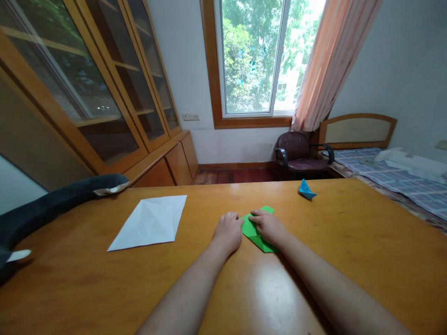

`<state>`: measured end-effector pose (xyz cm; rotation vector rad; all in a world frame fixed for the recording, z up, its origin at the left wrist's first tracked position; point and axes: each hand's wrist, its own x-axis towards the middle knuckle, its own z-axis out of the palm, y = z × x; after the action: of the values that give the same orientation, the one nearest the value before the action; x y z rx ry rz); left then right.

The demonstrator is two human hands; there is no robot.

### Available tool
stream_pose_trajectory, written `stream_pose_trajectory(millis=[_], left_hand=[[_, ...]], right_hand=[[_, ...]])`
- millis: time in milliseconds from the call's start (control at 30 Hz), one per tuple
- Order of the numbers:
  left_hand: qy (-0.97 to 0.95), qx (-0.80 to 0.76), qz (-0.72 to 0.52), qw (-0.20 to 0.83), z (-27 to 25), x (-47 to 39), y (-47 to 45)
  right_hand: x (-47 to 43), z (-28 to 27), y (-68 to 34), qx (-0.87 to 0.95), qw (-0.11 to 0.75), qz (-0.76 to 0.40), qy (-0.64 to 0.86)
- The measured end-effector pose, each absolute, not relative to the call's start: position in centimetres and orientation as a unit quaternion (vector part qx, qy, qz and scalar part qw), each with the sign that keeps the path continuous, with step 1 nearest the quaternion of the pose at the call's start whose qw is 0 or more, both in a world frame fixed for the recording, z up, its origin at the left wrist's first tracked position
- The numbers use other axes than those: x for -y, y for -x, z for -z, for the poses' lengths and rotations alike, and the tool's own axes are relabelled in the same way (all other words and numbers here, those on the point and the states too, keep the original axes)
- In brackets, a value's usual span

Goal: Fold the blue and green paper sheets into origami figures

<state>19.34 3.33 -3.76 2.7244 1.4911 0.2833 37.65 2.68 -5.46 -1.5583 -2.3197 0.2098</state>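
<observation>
A folded sheet of green paper [254, 238] lies on the table in front of me, with crease lines on its near part. My left hand [228, 231] is at its left corner, fingers curled and thumb on the paper's edge; whether paper runs under those fingers is hidden. Across the right side of the sheet rests my right hand [271, 228], fingers stretched out and pressing the paper against the tabletop. It covers the middle and right of the green paper.
The wooden table [104, 293] also bears a creased white paper sheet [152, 223] at left, a small blue folded paper piece [307, 190] at far right, and a dark curved object [66, 200] along the left edge. Beyond stand a chair [296, 151], a bed [394, 172] and a cabinet [153, 172].
</observation>
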Motion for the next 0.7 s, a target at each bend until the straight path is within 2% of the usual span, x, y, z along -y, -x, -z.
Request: stream_pose_trajectory(millis=[700], left_hand=[[-0.786,-0.617,0.000,-0.032,1.7,-3.9,-16.1]], right_hand=[[-2.9,5.9,-38.0,0.799,0.170,-0.098,0.568]])
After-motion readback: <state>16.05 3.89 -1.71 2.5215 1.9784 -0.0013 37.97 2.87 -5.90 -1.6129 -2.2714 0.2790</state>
